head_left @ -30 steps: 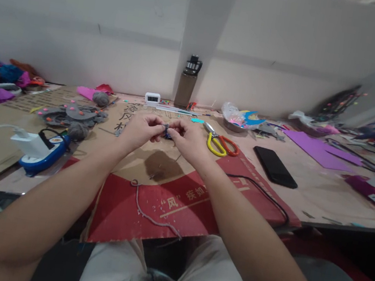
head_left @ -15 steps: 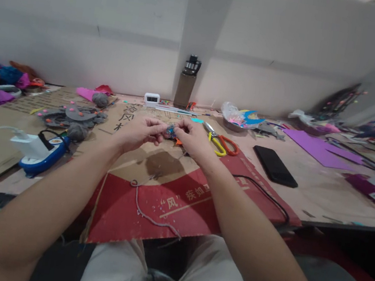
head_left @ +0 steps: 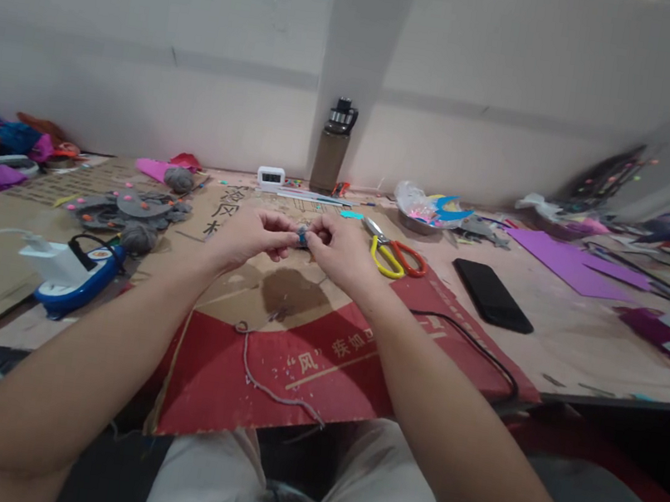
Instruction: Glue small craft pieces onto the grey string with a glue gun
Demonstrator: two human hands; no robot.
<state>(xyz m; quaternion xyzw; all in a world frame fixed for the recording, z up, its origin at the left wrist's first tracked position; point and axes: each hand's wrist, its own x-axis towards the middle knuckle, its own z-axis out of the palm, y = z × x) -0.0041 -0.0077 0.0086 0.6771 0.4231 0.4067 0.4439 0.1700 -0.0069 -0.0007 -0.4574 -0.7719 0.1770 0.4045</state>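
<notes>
My left hand and my right hand meet above the cardboard, fingertips pinched together. Between them is a small blue and grey piece, mostly covered by the fingers; its kind is too small to tell. Both hands grip it. A length of grey yarn lies loose below on the red and brown cardboard, among tiny scraps. To the right of my right hand rest scissors with one yellow and one orange handle.
A black phone lies at the right, near purple sheets. A bottle and a small white clock stand by the wall. At the left are a blue power strip and grey felt pieces. A bowl holds scraps.
The fingers have closed more tightly over the small piece, so less of it shows. The orange bit seen under my right hand is now out of sight.
</notes>
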